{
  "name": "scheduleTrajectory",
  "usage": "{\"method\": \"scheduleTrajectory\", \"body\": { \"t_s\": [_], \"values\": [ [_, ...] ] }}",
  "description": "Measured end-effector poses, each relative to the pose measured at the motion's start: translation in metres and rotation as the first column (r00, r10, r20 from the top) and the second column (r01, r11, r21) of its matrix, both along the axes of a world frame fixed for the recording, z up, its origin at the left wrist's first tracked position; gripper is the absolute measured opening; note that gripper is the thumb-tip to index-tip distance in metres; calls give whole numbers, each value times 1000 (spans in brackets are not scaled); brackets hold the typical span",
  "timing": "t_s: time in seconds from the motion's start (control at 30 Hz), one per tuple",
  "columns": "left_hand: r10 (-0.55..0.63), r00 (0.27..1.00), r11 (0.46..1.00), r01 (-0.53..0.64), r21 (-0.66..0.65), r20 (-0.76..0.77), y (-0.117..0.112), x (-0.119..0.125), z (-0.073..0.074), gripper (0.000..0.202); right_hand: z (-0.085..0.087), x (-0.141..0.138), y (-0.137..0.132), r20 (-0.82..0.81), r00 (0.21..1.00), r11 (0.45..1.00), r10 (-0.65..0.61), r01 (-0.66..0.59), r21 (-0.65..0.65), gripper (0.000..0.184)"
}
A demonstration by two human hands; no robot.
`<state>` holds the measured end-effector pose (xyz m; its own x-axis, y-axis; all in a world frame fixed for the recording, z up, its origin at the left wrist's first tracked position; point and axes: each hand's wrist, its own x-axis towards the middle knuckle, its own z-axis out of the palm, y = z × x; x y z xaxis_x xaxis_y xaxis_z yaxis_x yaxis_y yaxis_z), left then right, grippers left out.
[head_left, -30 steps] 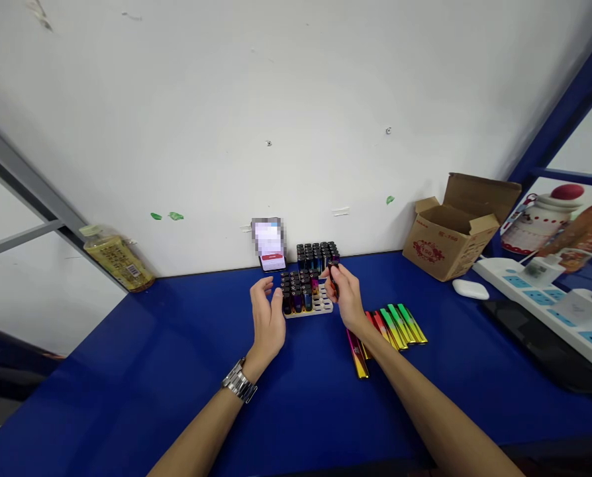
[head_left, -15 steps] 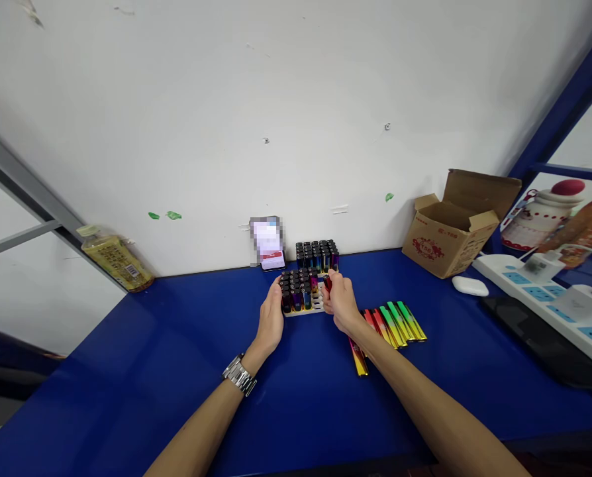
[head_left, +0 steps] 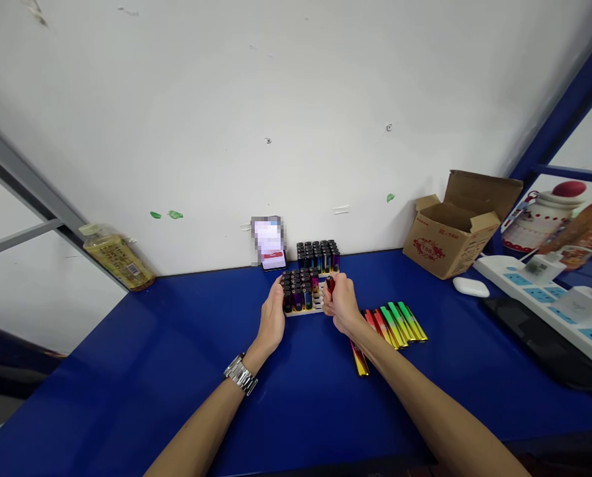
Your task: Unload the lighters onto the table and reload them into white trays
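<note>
My left hand (head_left: 272,317) grips the left side of a pale perforated rack (head_left: 306,311). In this rack stand rows of lighters (head_left: 296,291) with black tops and shiny purple, blue and gold bodies; holes show at its right end. My right hand (head_left: 342,301) is closed around a red lighter with a black top (head_left: 330,285), held upright over that end; its lower part is hidden by the fingers. Right of my right wrist lie several loose green-and-gold lighters (head_left: 400,321) and red ones (head_left: 370,321). A single red-and-gold lighter (head_left: 359,361) lies nearer me, partly behind my forearm.
Behind the rack stands a second filled rack of lighters (head_left: 318,255). A phone (head_left: 270,245) leans on the wall. An open cardboard box (head_left: 442,238), a white case (head_left: 471,287), a power strip (head_left: 534,291) and a black flat object (head_left: 539,341) are rightward. A bottle (head_left: 117,258) leans at left.
The view has shifted very slightly. Both hands keep nearly the same place and hold; the red lighter's black top shows a little more clearly.
</note>
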<state>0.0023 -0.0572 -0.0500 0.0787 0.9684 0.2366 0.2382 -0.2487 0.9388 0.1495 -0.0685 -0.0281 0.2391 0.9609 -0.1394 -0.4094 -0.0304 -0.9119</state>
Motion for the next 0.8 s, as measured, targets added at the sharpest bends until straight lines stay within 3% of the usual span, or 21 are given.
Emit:
{"method": "scheduleTrajectory", "body": {
  "t_s": [0.2, 0.8],
  "values": [
    [-5, 1000, 1000, 5, -2, -9, 0, 0, 0, 57, -4, 1, 1, 21, 1000, 999, 9, -10, 46, 43],
    [3, 1000, 1000, -3, -2, -21, 0, 0, 0, 57, -3, 1, 0, 22, 1000, 1000, -4, 3, 24, 47]
  ]
}}
